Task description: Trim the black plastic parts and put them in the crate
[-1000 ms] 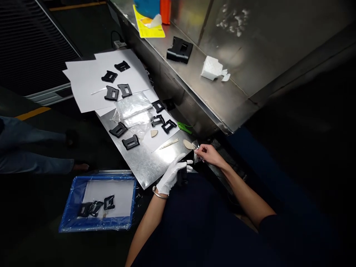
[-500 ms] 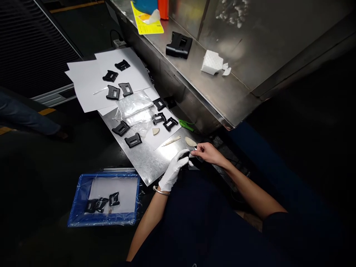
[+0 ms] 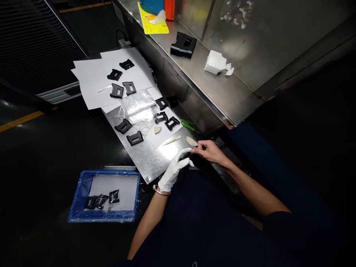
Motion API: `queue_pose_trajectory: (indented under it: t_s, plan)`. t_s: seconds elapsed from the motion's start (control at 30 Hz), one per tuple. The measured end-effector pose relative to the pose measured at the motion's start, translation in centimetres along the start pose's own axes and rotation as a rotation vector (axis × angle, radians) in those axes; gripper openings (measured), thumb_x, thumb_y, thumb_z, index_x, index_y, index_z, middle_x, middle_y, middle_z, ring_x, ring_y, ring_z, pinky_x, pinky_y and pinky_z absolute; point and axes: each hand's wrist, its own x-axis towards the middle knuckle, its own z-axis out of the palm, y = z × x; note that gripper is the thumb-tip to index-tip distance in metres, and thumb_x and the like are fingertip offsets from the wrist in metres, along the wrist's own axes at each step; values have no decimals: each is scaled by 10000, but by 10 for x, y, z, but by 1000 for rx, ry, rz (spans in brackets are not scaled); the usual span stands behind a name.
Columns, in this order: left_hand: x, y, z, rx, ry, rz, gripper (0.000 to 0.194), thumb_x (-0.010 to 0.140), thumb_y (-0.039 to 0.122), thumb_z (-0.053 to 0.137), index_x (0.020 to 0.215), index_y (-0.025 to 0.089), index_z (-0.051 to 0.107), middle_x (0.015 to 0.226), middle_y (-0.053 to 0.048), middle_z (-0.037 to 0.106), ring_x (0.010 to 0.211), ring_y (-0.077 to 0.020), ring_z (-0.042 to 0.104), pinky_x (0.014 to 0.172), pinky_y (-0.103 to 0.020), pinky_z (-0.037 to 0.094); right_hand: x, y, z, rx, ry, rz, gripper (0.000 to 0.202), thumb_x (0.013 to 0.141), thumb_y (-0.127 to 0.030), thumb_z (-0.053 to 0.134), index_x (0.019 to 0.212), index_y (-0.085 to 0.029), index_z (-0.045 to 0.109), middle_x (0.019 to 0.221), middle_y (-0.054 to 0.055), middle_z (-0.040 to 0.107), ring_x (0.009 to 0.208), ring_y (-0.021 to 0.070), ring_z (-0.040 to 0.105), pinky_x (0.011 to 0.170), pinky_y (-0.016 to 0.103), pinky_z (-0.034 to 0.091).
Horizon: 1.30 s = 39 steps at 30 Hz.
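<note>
My left hand (image 3: 174, 170), in a white glove, curls around a black plastic part (image 3: 185, 156), mostly hidden by the fingers and dark against my clothes. Close beside it, my bare right hand (image 3: 210, 152) is pinched at the part's upper edge; whatever lies between its fingertips is too small to make out. A cream oval pad (image 3: 191, 141) lies just beyond the right fingertips. Farther left rest a pale pen-shaped tool (image 3: 174, 140) with a thin tip and a small cream wedge (image 3: 157, 130). Behind them lies a green-handled tool (image 3: 188, 125).
Several black frame-like parts (image 3: 135, 138) are spread over white paper (image 3: 91, 81) and the metal board (image 3: 147, 168), around clear plastic bags (image 3: 138, 104). A blue bin (image 3: 75, 207) at lower left holds bagged parts. On the steel ledge (image 3: 205, 87) sit a black housing (image 3: 183, 45) and white tissue (image 3: 215, 62).
The view has shifted slightly, so the board and parts appear a little to the right. My hands stay together at the black part. A person's leg at far left has gone from view.
</note>
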Motion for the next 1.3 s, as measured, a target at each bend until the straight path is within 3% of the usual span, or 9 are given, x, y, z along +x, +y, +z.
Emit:
queue_pose_trajectory:
  t_s: [0.07, 0.17, 0.37, 0.5, 0.67, 0.77, 0.87, 1.07, 1.3]
  plan:
    - [0, 3, 1, 6, -18, 17, 455, 883, 354, 686, 1292, 161, 637, 967, -70, 718, 832, -174, 646, 901, -326, 459, -2, -3, -1, 69, -99, -26, 445, 866, -597, 649, 714, -183, 594, 652, -13, 569, 605, 117, 495, 557, 244, 368]
    - [0, 3, 1, -69, -3, 10, 485, 854, 391, 717, 1278, 166, 647, 1121, -94, 716, 832, -171, 658, 871, -318, 482, -5, -8, -4, 163, -208, -26, 406, 936, -570, 562, 878, -177, 645, 771, 19, 636, 651, 136, 568, 581, 254, 435]
    - [-4, -3, -3, -353, 37, -69, 665, 847, 539, 691, 1362, 131, 588, 1069, -148, 761, 936, -260, 727, 869, -374, 542, -11, -13, -13, 246, -82, -33, 398, 890, -556, 664, 760, -193, 565, 672, -9, 588, 564, 109, 505, 520, 244, 386]
    - [-7, 6, -2, -440, 91, -65, 775, 777, 611, 733, 1342, 97, 602, 1056, -171, 768, 1015, -325, 727, 927, -429, 551, -16, -17, -16, 255, -40, -69, 428, 867, -550, 702, 682, -202, 534, 700, 12, 619, 590, 120, 525, 553, 263, 416]
    - [-9, 16, -3, -510, 102, -38, 716, 875, 654, 583, 1335, 106, 602, 1172, -191, 733, 1046, -336, 719, 950, -468, 552, -20, -26, -15, 307, -8, -54, 422, 864, -589, 685, 749, -200, 568, 698, 16, 613, 603, 128, 536, 556, 266, 441]
    - [-11, 14, -5, -494, 135, -33, 684, 904, 633, 545, 1322, 95, 612, 1133, -186, 741, 1028, -323, 721, 935, -450, 560, -21, -31, -14, 322, -27, -51, 418, 867, -605, 670, 858, -190, 620, 741, 28, 626, 629, 137, 557, 581, 278, 478]
    - [-15, 11, -6, -401, 147, -37, 654, 905, 575, 589, 1347, 92, 596, 1062, -162, 753, 996, -301, 725, 902, -414, 564, -23, -33, -10, 364, -75, -26, 421, 873, -608, 659, 840, -192, 607, 796, 39, 644, 627, 136, 571, 588, 292, 514]
    - [-25, 7, -6, -173, 40, -36, 653, 827, 502, 719, 1335, 103, 623, 970, -133, 763, 972, -287, 713, 892, -382, 538, -24, -28, 1, 529, -150, 8, 413, 823, -554, 746, 759, -185, 573, 928, 71, 673, 736, 170, 660, 662, 333, 583]
    - [-32, 9, -9, -210, -99, -19, 654, 780, 518, 721, 1298, 124, 655, 970, -141, 744, 900, -295, 702, 812, -395, 524, -23, -18, 16, 603, -229, 94, 483, 776, -528, 789, 659, -201, 454, 797, 17, 601, 671, 170, 650, 643, 322, 551]
